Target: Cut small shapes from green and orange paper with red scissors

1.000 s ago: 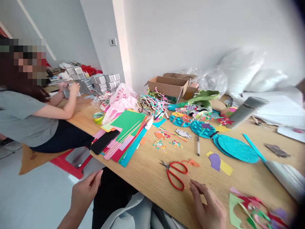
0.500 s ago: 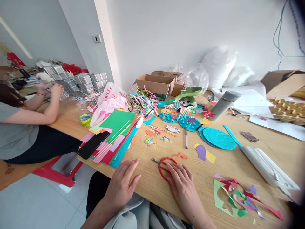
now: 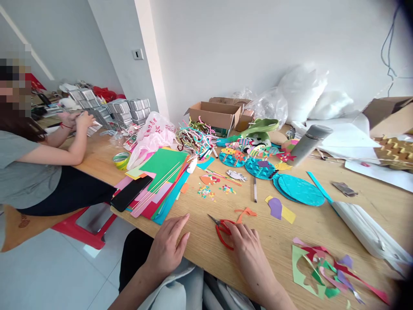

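My right hand (image 3: 248,243) has its fingers curled over the red handles of a pair of scissors (image 3: 222,234), which lie on the wooden table with closed-looking blades pointing up and left. My thumb is hidden behind the hand. My left hand (image 3: 169,245) hovers at the table's front edge, holding nothing, its fingers stretched out and the thumb apart. Just beyond the scissors lies an orange paper scrap (image 3: 247,212). Further off are a purple paper piece (image 3: 275,208) on a yellow one, a pen (image 3: 255,189) and small confetti-like bits (image 3: 206,191).
A stack of coloured paper (image 3: 164,168) with a black phone (image 3: 130,193) lies left. Paper offcuts (image 3: 309,275) are at right, near a white pencil case (image 3: 364,228). Blue discs (image 3: 300,189), a grey thermos (image 3: 311,142) and boxes stand behind. Another person (image 3: 32,159) sits at left.
My right hand's fingers have curled in from lying flat over the scissors' handles, and the scissors have shifted slightly. My left hand stays nearly still. The view has swung slightly left.
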Available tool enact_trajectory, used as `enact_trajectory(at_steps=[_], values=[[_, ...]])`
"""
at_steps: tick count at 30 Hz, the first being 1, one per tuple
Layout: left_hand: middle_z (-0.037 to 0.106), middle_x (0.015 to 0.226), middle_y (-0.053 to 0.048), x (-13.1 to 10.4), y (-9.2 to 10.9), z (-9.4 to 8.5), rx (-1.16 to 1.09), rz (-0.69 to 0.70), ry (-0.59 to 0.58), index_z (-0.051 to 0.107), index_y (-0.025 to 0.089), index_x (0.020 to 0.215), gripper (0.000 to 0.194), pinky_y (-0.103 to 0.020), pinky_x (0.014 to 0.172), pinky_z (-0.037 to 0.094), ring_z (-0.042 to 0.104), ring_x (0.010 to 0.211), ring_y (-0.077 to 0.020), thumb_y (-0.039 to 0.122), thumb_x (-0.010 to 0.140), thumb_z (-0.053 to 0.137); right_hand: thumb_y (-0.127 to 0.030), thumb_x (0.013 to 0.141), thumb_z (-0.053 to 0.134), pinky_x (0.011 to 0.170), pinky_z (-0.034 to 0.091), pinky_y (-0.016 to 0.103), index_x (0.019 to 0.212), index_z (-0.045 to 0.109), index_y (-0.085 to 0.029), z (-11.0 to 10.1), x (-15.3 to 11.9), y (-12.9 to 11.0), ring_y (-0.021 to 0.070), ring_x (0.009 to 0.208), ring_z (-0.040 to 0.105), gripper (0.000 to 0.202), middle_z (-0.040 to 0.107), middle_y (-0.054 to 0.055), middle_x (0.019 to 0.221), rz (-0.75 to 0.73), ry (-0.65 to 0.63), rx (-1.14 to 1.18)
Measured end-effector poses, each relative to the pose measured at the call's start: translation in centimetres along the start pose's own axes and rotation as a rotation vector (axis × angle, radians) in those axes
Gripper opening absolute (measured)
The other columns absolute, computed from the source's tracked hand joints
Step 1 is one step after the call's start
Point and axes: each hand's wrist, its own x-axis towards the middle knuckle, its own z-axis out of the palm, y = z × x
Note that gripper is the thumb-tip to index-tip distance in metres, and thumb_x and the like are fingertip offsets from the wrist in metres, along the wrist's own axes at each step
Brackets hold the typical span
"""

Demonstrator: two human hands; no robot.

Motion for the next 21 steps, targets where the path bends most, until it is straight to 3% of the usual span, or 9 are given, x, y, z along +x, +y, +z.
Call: enact_trajectory(at_steps=[7, 9, 12, 14, 18, 21], values=[[0.036, 0.141, -0.016, 0.9, 0.2, 0.2, 0.067, -0.131, 0.235, 0.019, 0.02, 0.143, 0.065, -0.047, 0.101, 0.04, 0.035, 0.13, -0.0276, 0.021, 0.085, 0.048, -0.003, 0.082, 0.04, 0.069, 0.039, 0.032, 0.12, 0.05, -0.021, -0.9, -0.8, 0.8, 0.0227, 0.085, 0.055, 0.043, 0.061, 0.009, 0.099, 0.015, 0.075, 0.102], [0.038, 0.14, -0.015, 0.9, -0.1, 0.7, 0.073, -0.103, 0.159, 0.024, 0.02, 0.141, 0.062, -0.046, 0.102, 0.039, 0.036, 0.13, -0.0271, 0.02, 0.085, 0.049, -0.002, 0.08, 0.041, 0.071, 0.04, 0.033, 0.119, 0.052, -0.021, -1.0, -1.2, 0.7, 0.0228, 0.086, 0.056, 0.044, 0.061, 0.009, 0.1, 0.033, 0.05, 0.114], [0.054, 0.126, -0.009, 0.8, -0.9, 1.7, 0.083, 0.039, -0.137, 0.042, 0.024, 0.132, 0.048, -0.042, 0.098, 0.044, 0.048, 0.118, -0.0237, 0.021, 0.085, 0.048, 0.005, 0.073, 0.039, 0.074, 0.042, 0.035, 0.108, 0.06, -0.021, -0.8, -1.6, 0.1, 0.0224, 0.083, 0.056, 0.048, 0.062, 0.008, 0.093, 0.084, -0.038, 0.132], [0.056, 0.122, -0.008, 1.0, -1.4, 2.1, 0.097, 0.052, -0.173, 0.046, 0.023, 0.129, 0.044, -0.042, 0.097, 0.044, 0.05, 0.115, -0.0233, 0.022, 0.085, 0.048, 0.004, 0.074, 0.038, 0.078, 0.043, 0.037, 0.112, 0.058, -0.021, -1.0, -1.5, -0.2, 0.0234, 0.088, 0.056, 0.05, 0.061, 0.009, 0.098, 0.146, -0.057, 0.207], [0.054, 0.123, -0.012, 2.4, -1.3, 2.4, 0.051, 0.024, 0.001, 0.038, 0.02, 0.134, 0.05, -0.043, 0.099, 0.043, 0.048, 0.119, -0.0241, 0.024, 0.085, 0.048, -0.009, 0.086, 0.038, 0.081, 0.045, 0.035, 0.119, 0.054, -0.02, -2.5, -0.8, 0.3, 0.0211, 0.092, 0.058, 0.038, 0.063, 0.01, 0.102, 0.32, -0.046, 0.604], [0.056, 0.12, -0.012, 3.7, -0.3, 2.9, -0.005, 0.061, 0.013, 0.035, 0.02, 0.137, 0.052, -0.041, 0.094, 0.046, 0.051, 0.114, -0.0239, 0.024, 0.086, 0.046, -0.025, 0.088, 0.047, 0.073, 0.048, 0.032, 0.122, 0.052, -0.019, -4.0, -0.7, 1.1, 0.0208, 0.087, 0.061, 0.035, 0.066, 0.01, 0.098, 0.442, -0.138, 1.01]])
